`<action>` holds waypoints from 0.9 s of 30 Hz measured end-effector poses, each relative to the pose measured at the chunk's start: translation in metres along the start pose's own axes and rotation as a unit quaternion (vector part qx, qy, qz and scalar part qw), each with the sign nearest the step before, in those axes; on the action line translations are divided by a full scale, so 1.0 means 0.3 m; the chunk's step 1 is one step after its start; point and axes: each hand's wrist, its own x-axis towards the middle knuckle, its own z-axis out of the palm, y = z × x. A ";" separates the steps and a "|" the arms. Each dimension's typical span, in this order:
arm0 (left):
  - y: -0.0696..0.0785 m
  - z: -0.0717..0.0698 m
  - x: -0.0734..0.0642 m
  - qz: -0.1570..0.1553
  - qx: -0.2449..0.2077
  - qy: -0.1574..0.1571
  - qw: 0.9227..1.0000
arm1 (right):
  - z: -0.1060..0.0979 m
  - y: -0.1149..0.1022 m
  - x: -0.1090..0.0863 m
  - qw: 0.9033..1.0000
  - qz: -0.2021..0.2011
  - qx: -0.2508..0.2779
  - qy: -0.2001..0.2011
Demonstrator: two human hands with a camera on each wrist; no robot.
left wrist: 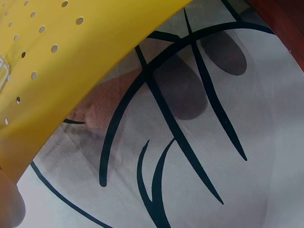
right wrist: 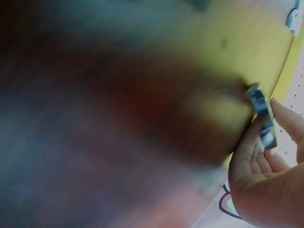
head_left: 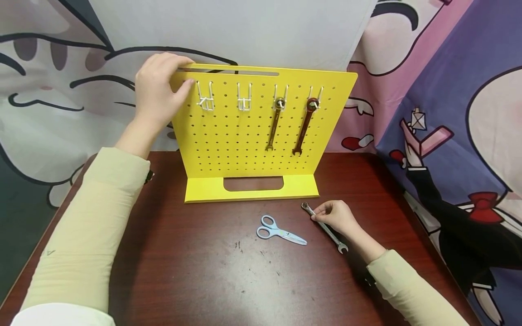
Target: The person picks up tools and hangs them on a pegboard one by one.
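A yellow pegboard (head_left: 228,136) stands upright on the table, and my left hand (head_left: 161,83) grips its upper left corner with the thumb in front. Only a fingertip (left wrist: 10,206) of that hand shows in the left wrist view. My right hand (head_left: 336,216) pinches a silver combination wrench (head_left: 331,234) near its ring end, right of the board's foot; whether it still touches the table cannot be told. The right wrist view shows the same wrench (right wrist: 263,118) between thumb and fingers. Light blue scissors (head_left: 281,232) lie on the table to its left.
Two wrenches, one darker (head_left: 274,127) and one reddish (head_left: 303,129), hang from the right-hand hooks. Two white hooks (head_left: 205,99) on the left bear nothing. The dark red table (head_left: 195,271) meets cartoon-printed cloth (head_left: 440,113) at the back and right.
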 end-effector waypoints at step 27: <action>-0.001 0.007 -0.001 -0.001 -0.001 0.008 1.000 | -0.009 -0.361 0.146 0.990 -0.065 0.115 0.039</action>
